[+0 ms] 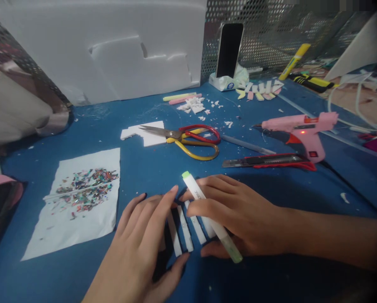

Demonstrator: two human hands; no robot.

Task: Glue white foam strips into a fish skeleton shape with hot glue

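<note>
Several narrow white foam strips (185, 229) stand side by side on the blue table between my two hands. My left hand (141, 235) curves around the strips' left side, index finger at their far ends and thumb at their near ends. From the right, my right hand (232, 206) reaches over the other strips, its thumb low beside them. A white highlighter (193, 187) with light green ends slants across that hand, held between its fingers. The palms hide part of the strips.
Scissors (174, 134) lie ahead on a white foam offcut (155, 139). On the right are a red utility knife (267, 160) and a pink glue gun (302, 126), its light lit. A paper sheet (109, 223) with glitter flakes lies left. A phone (229, 50) stands behind.
</note>
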